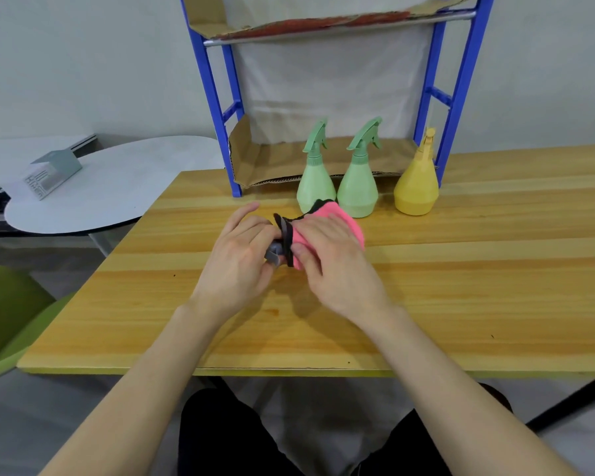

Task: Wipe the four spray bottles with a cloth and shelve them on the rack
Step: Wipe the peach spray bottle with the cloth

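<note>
My left hand (239, 250) grips the grey spray head (275, 252) of a bottle held sideways over the wooden table (461, 286). A pink cloth (344, 218) with a black edge is wrapped round the bottle's body, and my right hand (327, 255) grips it through the cloth. The bottle's body is hidden under the cloth. Two light green spray bottles (316, 173) (358, 176) and a yellow spray bottle (417, 182) stand upright in a row behind my hands, in front of the blue rack (217, 108).
The rack's lower shelf (279, 159) and upper shelf (323, 25) are lined with cardboard. A round grey table (117, 187) with a small grey stand (54, 171) is at the left. A green chair (11, 310) sits at the table's left corner.
</note>
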`<move>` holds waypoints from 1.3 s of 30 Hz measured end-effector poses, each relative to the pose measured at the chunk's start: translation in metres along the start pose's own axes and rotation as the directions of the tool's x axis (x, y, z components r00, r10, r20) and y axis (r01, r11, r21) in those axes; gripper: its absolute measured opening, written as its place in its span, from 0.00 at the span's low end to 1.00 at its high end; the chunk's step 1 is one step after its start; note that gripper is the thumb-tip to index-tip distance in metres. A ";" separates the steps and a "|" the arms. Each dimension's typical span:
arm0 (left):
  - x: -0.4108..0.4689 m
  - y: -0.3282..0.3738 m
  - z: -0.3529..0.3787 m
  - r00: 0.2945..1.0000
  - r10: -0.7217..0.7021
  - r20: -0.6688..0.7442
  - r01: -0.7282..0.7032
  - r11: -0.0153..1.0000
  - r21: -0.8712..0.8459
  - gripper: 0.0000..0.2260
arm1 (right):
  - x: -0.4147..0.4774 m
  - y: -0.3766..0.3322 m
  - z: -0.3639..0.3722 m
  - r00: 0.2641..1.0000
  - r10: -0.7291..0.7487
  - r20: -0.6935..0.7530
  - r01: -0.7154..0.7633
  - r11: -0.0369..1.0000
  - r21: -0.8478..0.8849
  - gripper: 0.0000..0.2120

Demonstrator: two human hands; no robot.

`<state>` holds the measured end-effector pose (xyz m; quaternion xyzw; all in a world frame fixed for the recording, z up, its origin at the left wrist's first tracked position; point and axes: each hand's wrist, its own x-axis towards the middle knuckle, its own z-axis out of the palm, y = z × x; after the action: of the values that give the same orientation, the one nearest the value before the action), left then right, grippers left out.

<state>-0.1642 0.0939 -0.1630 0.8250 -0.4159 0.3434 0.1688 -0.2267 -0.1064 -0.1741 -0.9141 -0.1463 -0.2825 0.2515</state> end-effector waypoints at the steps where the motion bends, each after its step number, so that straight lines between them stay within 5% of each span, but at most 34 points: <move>1: -0.001 -0.001 -0.001 1.000 -0.006 0.010 0.006 1.000 -0.001 0.08 | -0.001 0.004 -0.001 0.999 0.035 -0.004 -0.035 0.999 0.026 0.16; 5: 0.000 0.004 -0.003 0.999 -0.045 0.017 0.046 0.999 -0.025 0.10 | 0.006 0.022 -0.014 0.935 0.346 -0.080 -0.338 0.936 0.101 0.11; 10: 0.008 0.003 -0.007 0.992 -0.083 0.097 0.087 0.995 -0.039 0.09 | 0.000 0.010 -0.001 0.999 -0.043 -0.024 0.043 0.999 -0.006 0.14; 14: 0.006 0.004 -0.011 0.982 -0.148 0.121 0.158 0.984 -0.079 0.10 | -0.002 0.032 -0.015 0.937 0.336 -0.101 -0.323 0.938 0.126 0.12; 19: 0.020 0.006 -0.014 0.955 -0.227 0.193 0.248 0.964 -0.096 0.08 | -0.005 0.004 -0.003 0.999 -0.014 -0.032 0.013 1.000 -0.009 0.17; 25: 0.022 0.009 -0.023 0.825 -0.468 0.318 0.521 0.847 -0.105 0.14 | -0.016 0.038 -0.027 0.893 0.432 -0.123 -0.416 0.899 0.141 0.08; 30: 0.036 0.011 -0.021 0.698 -0.573 0.430 0.696 0.686 -0.214 0.17 | -0.008 0.027 -0.014 0.979 0.196 -0.055 -0.189 0.975 0.114 0.19; 35: 0.027 0.006 -0.034 0.732 -0.522 0.438 0.663 0.694 -0.281 0.19 | -0.002 0.029 -0.015 0.955 0.284 -0.087 -0.260 0.941 0.217 0.17; 39: 0.028 0.006 -0.033 0.731 -0.514 0.449 0.667 0.679 -0.308 0.08 | 0.001 0.031 -0.012 0.964 0.261 -0.057 -0.243 0.944 0.221 0.17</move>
<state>-0.1717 0.0926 -0.1200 0.8974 -0.2116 0.0221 0.3865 -0.2184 -0.1380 -0.1767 -0.8803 -0.0465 -0.2694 0.3876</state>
